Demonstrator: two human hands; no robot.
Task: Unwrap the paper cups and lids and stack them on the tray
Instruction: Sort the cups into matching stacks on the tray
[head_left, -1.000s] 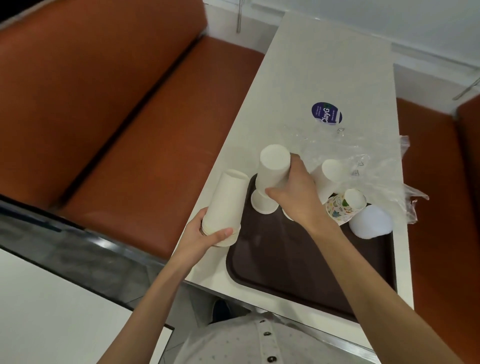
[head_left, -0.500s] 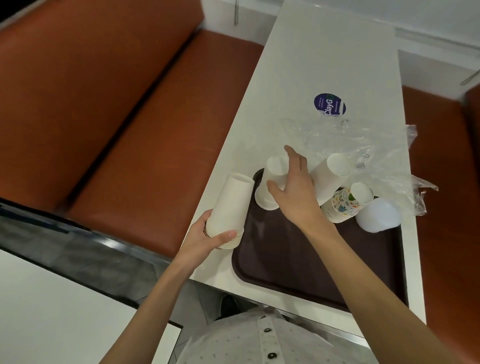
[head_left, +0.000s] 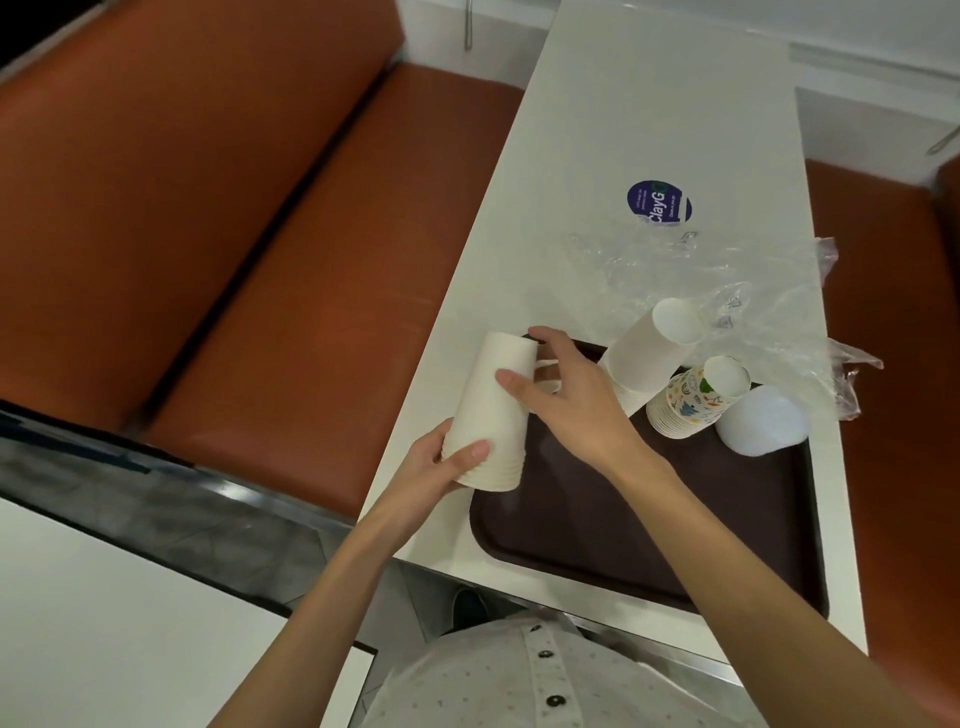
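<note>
A dark brown tray (head_left: 623, 525) lies on the white table. My left hand (head_left: 441, 467) grips the rim end of an upside-down stack of white paper cups (head_left: 491, 415) over the tray's left edge. My right hand (head_left: 566, 400) closes around the upper part of that same stack, thumb in front and fingers behind. A bit of another white cup (head_left: 548, 376) shows behind my right hand. At the tray's far side stand a leaning white cup stack (head_left: 644, 358), a patterned cup stack (head_left: 693, 402) and a pile of white lids (head_left: 761, 423).
Crumpled clear plastic wrap (head_left: 727, 275) lies on the table beyond the tray, reaching past the right edge. A round blue sticker (head_left: 658, 202) is on the tabletop (head_left: 649, 104). Orange-brown benches (head_left: 291, 270) flank the table on both sides.
My right hand let go of the white cups it set on the tray and moved left onto the stack in my left hand. That stack shifted slightly toward the tray.
</note>
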